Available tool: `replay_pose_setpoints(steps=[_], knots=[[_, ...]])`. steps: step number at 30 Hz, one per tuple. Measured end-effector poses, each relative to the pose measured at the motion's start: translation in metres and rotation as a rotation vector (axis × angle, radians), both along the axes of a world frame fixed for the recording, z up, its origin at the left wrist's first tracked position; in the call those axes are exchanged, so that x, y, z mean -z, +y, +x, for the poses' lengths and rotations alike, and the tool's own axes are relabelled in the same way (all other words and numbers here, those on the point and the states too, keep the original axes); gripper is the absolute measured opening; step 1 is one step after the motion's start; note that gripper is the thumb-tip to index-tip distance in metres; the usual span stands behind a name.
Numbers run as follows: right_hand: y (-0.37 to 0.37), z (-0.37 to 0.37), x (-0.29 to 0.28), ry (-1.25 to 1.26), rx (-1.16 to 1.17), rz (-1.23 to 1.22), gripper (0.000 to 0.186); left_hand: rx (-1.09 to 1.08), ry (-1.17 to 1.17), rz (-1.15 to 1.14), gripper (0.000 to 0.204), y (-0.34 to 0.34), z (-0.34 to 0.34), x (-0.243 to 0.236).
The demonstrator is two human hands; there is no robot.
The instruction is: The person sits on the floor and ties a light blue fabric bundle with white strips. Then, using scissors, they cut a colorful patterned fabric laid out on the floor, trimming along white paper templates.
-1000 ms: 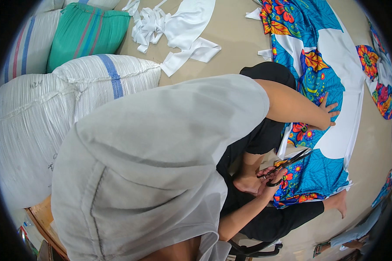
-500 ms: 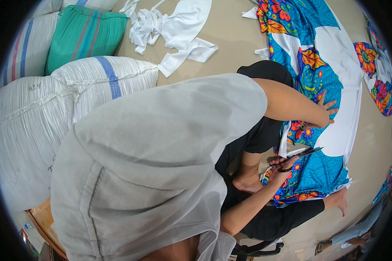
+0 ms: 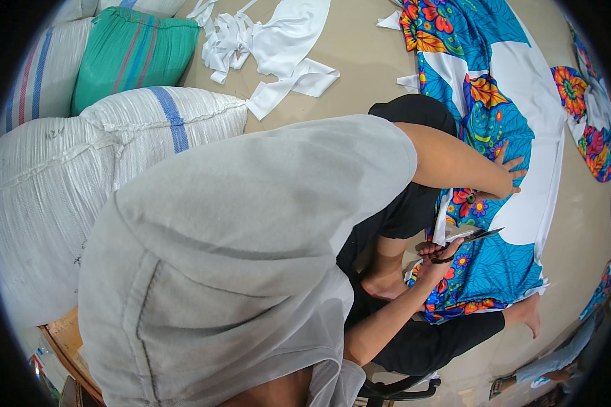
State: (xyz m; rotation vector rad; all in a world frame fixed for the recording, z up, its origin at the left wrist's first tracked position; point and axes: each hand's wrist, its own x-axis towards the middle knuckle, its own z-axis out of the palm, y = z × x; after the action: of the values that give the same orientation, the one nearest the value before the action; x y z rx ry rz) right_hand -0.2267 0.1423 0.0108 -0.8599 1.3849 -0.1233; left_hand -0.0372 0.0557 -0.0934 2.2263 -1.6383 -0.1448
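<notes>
Scissors (image 3: 470, 239) now higher (over white pattern (image 3: 536, 203))

Three stuffed woven sacks on my left, nothing else packaged here.

Right beside my shoulder sits the big white sack (image 3: 41, 217), bulging and rounded, with small dark handwriting on its side that I won't read out. Touching it, further up, lies another white sack with a blue stripe (image 3: 183, 122) running across it and a stitched seam along its edge. Behind that one, pressed against it, is a green sack (image 3: 132, 51) with thin blue and red stripes. At the far left edge there's a pale sack with red and blue stripes (image 3: 37, 81).
</notes>
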Motion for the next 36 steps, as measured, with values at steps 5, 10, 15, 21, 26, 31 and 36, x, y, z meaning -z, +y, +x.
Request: replay_pose_setpoints(steps=[5,10,15,21,26,31,36], knots=[[-0.007,-0.006,0.002,-0.011,-0.064,-0.031,0.059,-0.007,0.007,-0.019,0.039,-0.004,0.000,-0.007],[-0.006,-0.011,0.012,0.004,-0.165,-0.074,0.059,-0.014,0.001,-0.012,0.039,-0.005,0.004,-0.005],[-0.008,-0.009,0.007,-0.136,0.078,0.135,0.060,-0.013,0.000,-0.012,0.039,-0.001,0.003,-0.005],[-0.007,-0.011,0.005,-0.142,0.028,0.128,0.061,-0.009,-0.001,-0.016,0.039,-0.004,0.001,-0.008],[0.000,-0.010,0.004,0.019,-0.153,-0.080,0.060,-0.016,0.000,-0.022,0.039,-0.012,0.002,-0.012],[-0.009,0.002,0.000,-0.135,0.068,0.104,0.058,-0.047,-0.012,-0.014,0.040,-0.012,0.013,-0.010],[-0.034,0.013,-0.003,-0.098,0.005,-0.007,0.056,-0.032,-0.033,-0.035,0.040,-0.015,0.008,-0.014]])
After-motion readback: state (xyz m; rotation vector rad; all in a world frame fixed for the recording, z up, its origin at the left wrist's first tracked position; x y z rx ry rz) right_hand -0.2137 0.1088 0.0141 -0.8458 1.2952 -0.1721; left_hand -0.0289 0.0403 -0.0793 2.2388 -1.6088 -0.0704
